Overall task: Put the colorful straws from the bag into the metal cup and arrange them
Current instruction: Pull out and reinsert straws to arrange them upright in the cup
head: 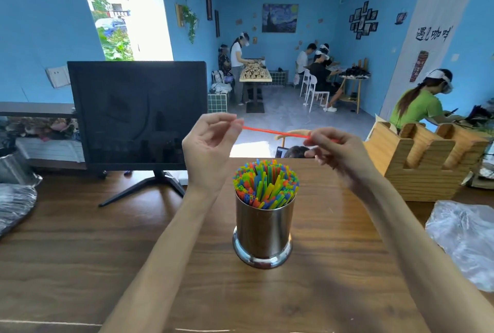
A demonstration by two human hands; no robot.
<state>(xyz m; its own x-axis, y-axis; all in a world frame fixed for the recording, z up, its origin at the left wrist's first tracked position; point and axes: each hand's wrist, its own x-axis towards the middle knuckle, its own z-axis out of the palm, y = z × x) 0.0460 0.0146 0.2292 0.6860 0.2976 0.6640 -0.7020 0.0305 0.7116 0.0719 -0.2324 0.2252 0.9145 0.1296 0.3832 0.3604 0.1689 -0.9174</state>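
A shiny metal cup point(263, 228) stands on the wooden table point(80, 252), packed with several upright green, blue, orange and yellow straws point(266, 184). Above the cup I hold one orange straw point(275, 132) almost level. My left hand point(211, 145) pinches its left end between thumb and fingertips. My right hand point(336, 151) pinches the straw near its right end, whose tip pokes out past my fingers. A crumpled clear plastic bag point(465, 239) lies on the table at the right; no straws show inside it.
A dark monitor point(136, 113) on a stand sits left behind the cup. A wooden slotted holder point(425, 161) stands at the right rear. A metal pot point(13, 169) and dark plastic are at the far left. People work at tables across the room.
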